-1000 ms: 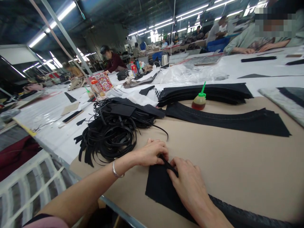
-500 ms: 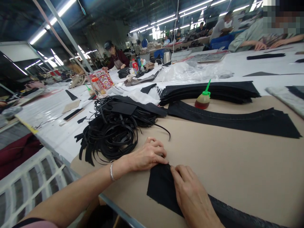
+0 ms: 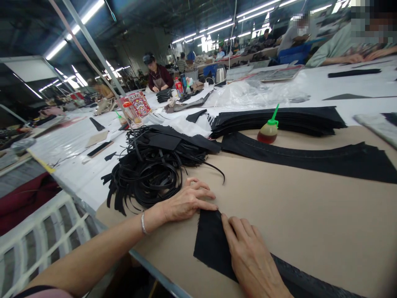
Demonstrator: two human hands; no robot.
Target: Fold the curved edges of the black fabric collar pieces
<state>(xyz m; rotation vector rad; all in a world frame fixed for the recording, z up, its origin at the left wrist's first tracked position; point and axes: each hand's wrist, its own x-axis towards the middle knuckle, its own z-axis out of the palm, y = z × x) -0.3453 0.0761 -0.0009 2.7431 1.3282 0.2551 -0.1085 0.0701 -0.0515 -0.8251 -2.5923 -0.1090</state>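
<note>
A black fabric strip (image 3: pixel 212 240) lies on the brown board with its wide end towards my left hand. Its long edge looks folded, and the strip runs under my right hand to the bottom right. My left hand (image 3: pixel 186 200) has its fingers apart, the index fingertip touching the strip's top corner; its thumb is hidden. My right hand (image 3: pixel 249 250) lies palm down across the strip, fingers stretched along the folded edge near that corner. Beside my left hand is a tangled heap of narrow black strips (image 3: pixel 155 174).
A squeeze bottle with a green nozzle (image 3: pixel 267 131) stands between a stack of curved black pieces (image 3: pixel 279 120) and a single curved piece (image 3: pixel 297 159). The brown board (image 3: pixel 294 215) covers the near table. Co-workers sit at the far side. A white slatted rack (image 3: pixel 46 231) stands left.
My left hand's fingers have straightened and drawn slightly left at the strip's corner. My right hand has barely moved. The view has shifted a little. A co-worker's hands at the back have come together.
</note>
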